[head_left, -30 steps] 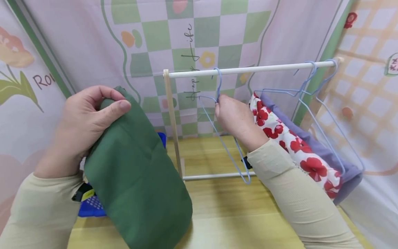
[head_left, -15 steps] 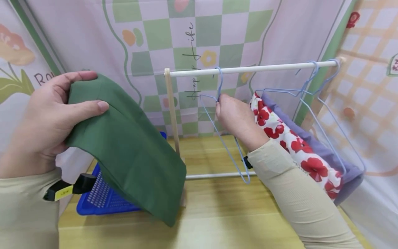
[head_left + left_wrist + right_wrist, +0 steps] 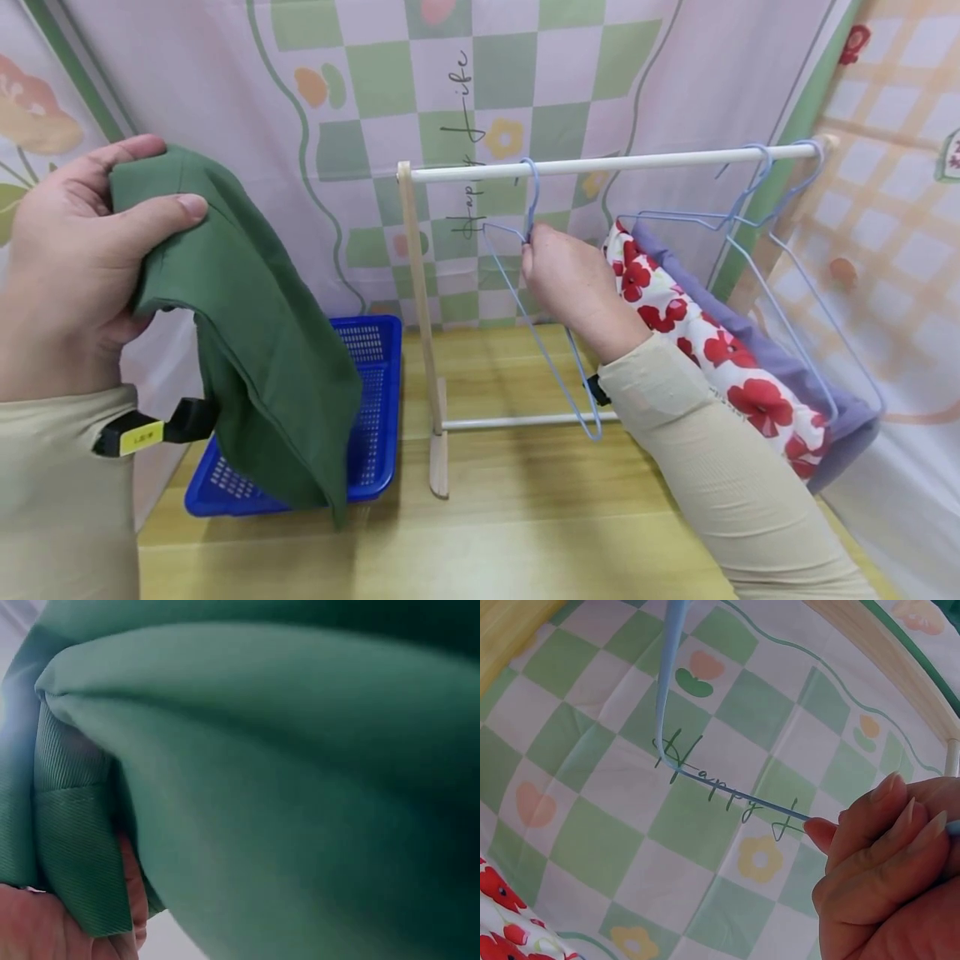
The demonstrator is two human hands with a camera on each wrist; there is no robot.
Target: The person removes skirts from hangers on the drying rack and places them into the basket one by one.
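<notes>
A folded green cloth (image 3: 255, 333) hangs from my left hand (image 3: 82, 242), which pinches its top edge between thumb and fingers. In the head view its lower end overlaps the blue basket (image 3: 386, 400). The cloth fills most of the left wrist view, where a stitched hem (image 3: 75, 840) shows beside the fingers. My right hand (image 3: 573, 287) grips a light blue wire hanger (image 3: 532, 325) just below its hook. That hook is over the white rail (image 3: 630, 167), and no cloth is on this hanger. In the right wrist view the fingers (image 3: 900, 862) curl round the hanger's wire.
The drying rack has a wooden post (image 3: 420, 308) and a low crossbar (image 3: 525, 422). To the right, two more blue hangers carry a red-flowered cloth (image 3: 723, 350) and a purple cloth (image 3: 847, 425). Beneath is a wooden tabletop (image 3: 480, 542); a patterned curtain (image 3: 375, 83) stands behind.
My left hand has moved left and slightly up with the green cloth, uncovering more of the blue basket and the rack's post. The right hand stays at the hanger's neck.
</notes>
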